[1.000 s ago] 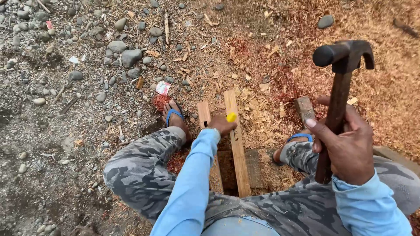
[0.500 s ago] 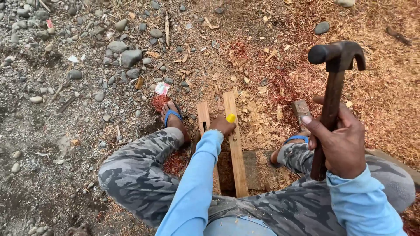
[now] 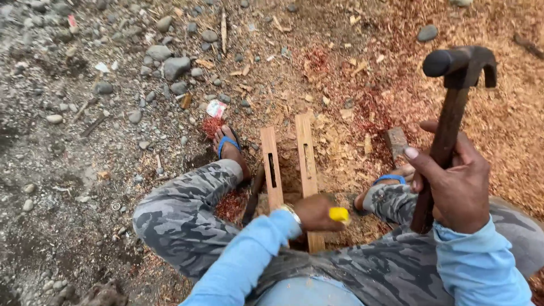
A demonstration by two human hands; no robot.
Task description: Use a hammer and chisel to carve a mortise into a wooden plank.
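Head view: right hand (image 3: 453, 190) has its grip clenched round the wooden handle of a claw hammer (image 3: 450, 113), head raised up and right of the two wooden slats (image 3: 289, 170), probably cocked for a blow. Left hand (image 3: 314, 212) grasps a yellow-handled tool (image 3: 339, 214) at the slats' near end, looks like it's steadying it there. Slats are pale, each with a narrow slot, lying side by side on the sawdust ground between the feet.

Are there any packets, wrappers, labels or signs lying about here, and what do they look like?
Crumpled wrapper: on the gravel just beyond the person's sandalled foot, white with red patches, scrunched up.
Small scrap: far left among the stones, reddish and white, too small to tell its kind.
No signs or screens in view.
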